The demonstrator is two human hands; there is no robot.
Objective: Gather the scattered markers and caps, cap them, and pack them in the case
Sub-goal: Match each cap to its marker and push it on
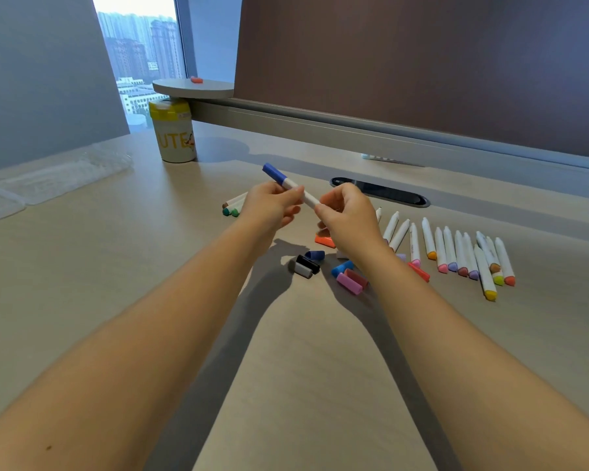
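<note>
A white marker with a blue cap (288,183) is held above the table between both hands. My left hand (271,207) grips its middle, and my right hand (349,217) pinches its lower end. Loose caps lie below on the table: black (308,264), white (303,270), blue (341,267), pink (349,283), orange (324,240). Several uncapped white markers (463,254) lie in a row at the right. A few capped markers (233,205) lie behind my left hand. A round white case with a yellow lid (174,134) stands at the back left.
A clear plastic tray (48,178) lies at the far left. A dark cable slot (381,192) sits in the desk behind the markers. A brown partition (422,62) runs along the back, with a small grey shelf (193,88) over the case.
</note>
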